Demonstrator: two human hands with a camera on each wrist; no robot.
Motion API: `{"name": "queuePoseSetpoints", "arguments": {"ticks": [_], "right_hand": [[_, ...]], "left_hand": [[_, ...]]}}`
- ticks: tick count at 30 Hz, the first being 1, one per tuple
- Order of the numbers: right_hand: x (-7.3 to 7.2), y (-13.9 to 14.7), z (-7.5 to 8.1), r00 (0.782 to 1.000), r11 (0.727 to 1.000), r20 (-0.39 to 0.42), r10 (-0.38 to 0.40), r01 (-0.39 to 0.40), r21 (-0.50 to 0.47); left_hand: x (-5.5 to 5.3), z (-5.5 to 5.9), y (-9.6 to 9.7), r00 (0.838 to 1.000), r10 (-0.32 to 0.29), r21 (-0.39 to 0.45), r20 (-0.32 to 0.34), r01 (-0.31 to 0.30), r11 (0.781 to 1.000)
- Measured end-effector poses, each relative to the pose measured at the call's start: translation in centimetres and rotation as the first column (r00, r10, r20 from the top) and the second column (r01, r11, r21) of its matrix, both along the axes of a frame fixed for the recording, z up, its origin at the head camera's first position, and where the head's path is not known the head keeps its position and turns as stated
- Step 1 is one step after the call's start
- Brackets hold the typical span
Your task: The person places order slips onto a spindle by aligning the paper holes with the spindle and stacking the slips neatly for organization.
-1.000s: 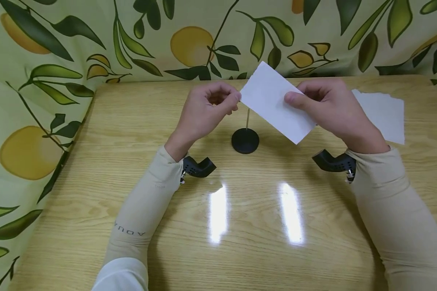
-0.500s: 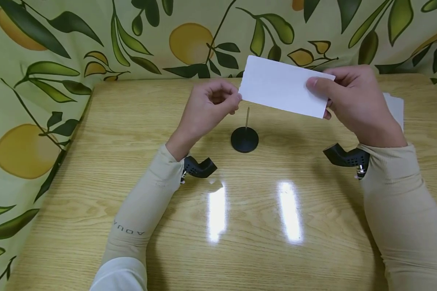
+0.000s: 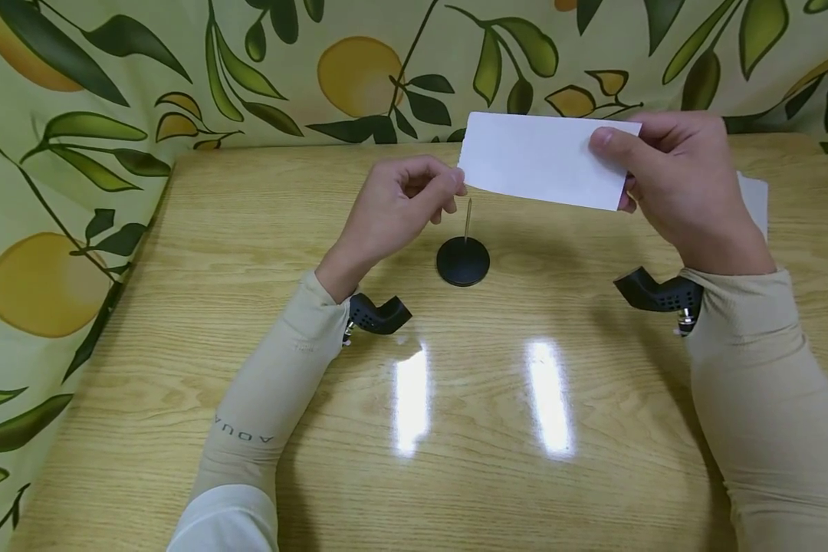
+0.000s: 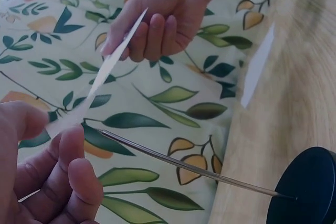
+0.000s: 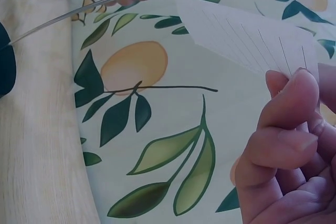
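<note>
- The left hand [image 3: 400,199] and right hand [image 3: 697,180] pinch opposite ends of one white sheet [image 3: 541,159], probably to keep it flat.
- It is raised towards the bench's [image 3: 359,491] far edge, near one spike [image 3: 467,220] on one round base [image 3: 463,263].
- More paper [image 3: 755,201] lies near the far right corner, partly hidden; count unclear.

The head view is bright, a white glare streak [image 3: 412,402] burning out the tabletop [image 3: 483,491] at six o'clock, a second streak [image 3: 550,399] between four and five; a soft shadow follows the left sleeve [image 3: 258,414] at seven. Both wrist views look dimmer and cooler, the left washed pale toward ten, its sheet [image 4: 102,77] fuzzy near nine.
</note>
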State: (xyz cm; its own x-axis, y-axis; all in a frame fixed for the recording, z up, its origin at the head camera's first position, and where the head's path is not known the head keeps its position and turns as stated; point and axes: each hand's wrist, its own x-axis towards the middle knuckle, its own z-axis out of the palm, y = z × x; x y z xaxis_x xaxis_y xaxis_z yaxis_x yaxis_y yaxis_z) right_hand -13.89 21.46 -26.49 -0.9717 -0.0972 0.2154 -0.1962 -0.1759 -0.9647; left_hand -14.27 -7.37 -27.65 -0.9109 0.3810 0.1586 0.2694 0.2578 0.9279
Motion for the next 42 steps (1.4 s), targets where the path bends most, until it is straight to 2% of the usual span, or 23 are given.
{"name": "queuePoseSetpoints", "arguments": {"ticks": [15,20,23,27,34,42], "right_hand": [[0.2,0.3,0.1,0.999,0.999,0.025,-0.025,0.024,0.041],[0.1,0.2,0.0,1.000,0.999,0.010,-0.020,0.019,0.035],[0.0,0.3,0.0,1.000,1.000,0.013,-0.007,0.006,0.025],[-0.2,0.5,-0.2,0.999,0.997,0.049,0.018,-0.022,0.070],[-0.6,1.1,-0.7,0.990,0.992,0.073,0.124,-0.126,0.025],[-0.8,1.3,-0.8,0.985,0.987,0.129,0.117,-0.130,0.096]], "left_hand": [[-0.1,-0.2,0.1,1.000,0.019,0.009,0.001,-0.019,1.000],[0.0,-0.2,0.0,1.000,0.013,0.008,0.000,-0.013,1.000],[0.0,-0.2,0.2,1.000,0.001,0.012,-0.001,-0.001,1.000],[0.0,-0.3,0.3,1.000,-0.008,-0.007,-0.006,0.008,1.000],[-0.2,-0.7,0.3,0.999,-0.037,-0.063,-0.010,0.037,0.997],[-0.4,-0.8,0.1,0.998,-0.069,-0.059,0.002,0.069,0.996]]}}
